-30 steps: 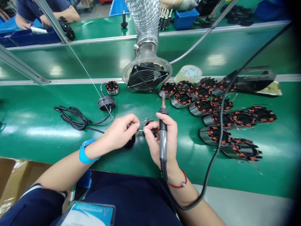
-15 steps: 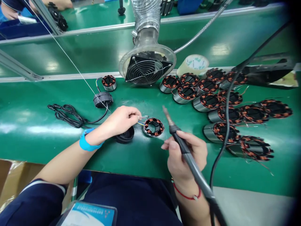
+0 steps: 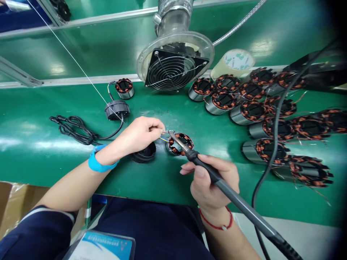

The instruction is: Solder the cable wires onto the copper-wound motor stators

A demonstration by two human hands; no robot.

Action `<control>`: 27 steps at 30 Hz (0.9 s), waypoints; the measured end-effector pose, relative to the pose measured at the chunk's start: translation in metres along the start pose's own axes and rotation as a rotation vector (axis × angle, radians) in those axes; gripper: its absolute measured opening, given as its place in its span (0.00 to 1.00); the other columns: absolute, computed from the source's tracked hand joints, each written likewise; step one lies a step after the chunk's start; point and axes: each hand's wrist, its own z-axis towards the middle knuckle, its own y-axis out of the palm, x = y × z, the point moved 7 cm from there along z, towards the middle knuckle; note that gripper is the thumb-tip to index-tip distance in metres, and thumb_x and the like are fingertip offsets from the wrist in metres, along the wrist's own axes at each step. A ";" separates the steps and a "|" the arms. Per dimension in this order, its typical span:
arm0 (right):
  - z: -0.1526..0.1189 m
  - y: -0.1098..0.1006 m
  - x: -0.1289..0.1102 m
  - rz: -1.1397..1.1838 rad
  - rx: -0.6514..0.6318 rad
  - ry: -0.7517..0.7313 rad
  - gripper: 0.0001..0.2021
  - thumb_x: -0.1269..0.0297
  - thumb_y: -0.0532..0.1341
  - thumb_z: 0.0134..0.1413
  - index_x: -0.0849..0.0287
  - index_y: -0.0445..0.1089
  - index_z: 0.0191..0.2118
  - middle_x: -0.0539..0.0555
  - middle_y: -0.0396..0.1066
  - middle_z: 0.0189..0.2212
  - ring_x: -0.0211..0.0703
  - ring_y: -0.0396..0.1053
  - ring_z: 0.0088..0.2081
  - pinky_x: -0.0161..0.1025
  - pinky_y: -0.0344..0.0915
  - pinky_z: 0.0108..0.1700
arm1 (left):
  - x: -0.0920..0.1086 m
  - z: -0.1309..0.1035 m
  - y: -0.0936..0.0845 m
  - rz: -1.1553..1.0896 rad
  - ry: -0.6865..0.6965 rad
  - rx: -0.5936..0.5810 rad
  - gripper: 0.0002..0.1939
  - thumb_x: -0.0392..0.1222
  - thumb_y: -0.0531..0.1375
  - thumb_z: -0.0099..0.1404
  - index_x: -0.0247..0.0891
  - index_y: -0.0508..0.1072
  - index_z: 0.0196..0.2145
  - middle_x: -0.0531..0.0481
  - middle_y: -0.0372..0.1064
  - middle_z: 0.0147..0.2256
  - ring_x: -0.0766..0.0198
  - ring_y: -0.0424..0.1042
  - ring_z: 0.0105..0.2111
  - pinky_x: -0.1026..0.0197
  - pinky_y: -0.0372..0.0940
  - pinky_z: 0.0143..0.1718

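Note:
My right hand (image 3: 213, 180) is closed around a soldering iron (image 3: 233, 196), which points up and left. The iron's tip is at the wire ends beside a copper-wound motor stator (image 3: 191, 142); whether it touches them I cannot tell. My left hand (image 3: 143, 133) pinches a thin silvery wire (image 3: 166, 131) at the stator's left edge. Yellow and blue leads (image 3: 164, 139) run between that hand and the stator. Under the left hand sits a black round housing (image 3: 145, 154), partly hidden. A thin pale strand (image 3: 78, 65) slants down from the upper left toward my left wrist.
Several stators (image 3: 248, 112) stand grouped on the right, with the iron's cable (image 3: 275, 133) hanging across them. A fume-extractor fan (image 3: 173, 70) overhangs the back. At the left lie a coiled black cable (image 3: 73, 130), a ribbed cap (image 3: 117, 109) and another stator (image 3: 125, 88). A tape roll (image 3: 234, 63) stands behind.
The soldering iron has moved left, bringing its tip from right of the stator over to the wire ends. My left hand keeps its pinch. The camera view has shifted slightly.

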 end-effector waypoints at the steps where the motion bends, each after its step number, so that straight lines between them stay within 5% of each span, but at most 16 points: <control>1: 0.000 0.000 0.000 0.004 -0.004 -0.002 0.10 0.69 0.64 0.57 0.58 0.69 0.45 0.47 0.76 0.26 0.37 0.74 0.20 0.32 0.72 0.21 | 0.000 0.000 0.000 -0.004 0.001 0.003 0.09 0.37 0.54 0.60 0.34 0.75 0.30 0.56 0.60 0.22 0.71 0.55 0.23 0.66 0.51 0.25; 27: -0.001 -0.005 -0.001 -0.007 0.030 -0.106 0.12 0.68 0.63 0.59 0.57 0.69 0.49 0.49 0.76 0.29 0.38 0.75 0.23 0.34 0.74 0.25 | -0.001 0.004 0.000 -0.118 -0.050 0.010 0.08 0.37 0.55 0.58 0.34 0.73 0.28 0.55 0.62 0.23 0.71 0.55 0.22 0.66 0.51 0.24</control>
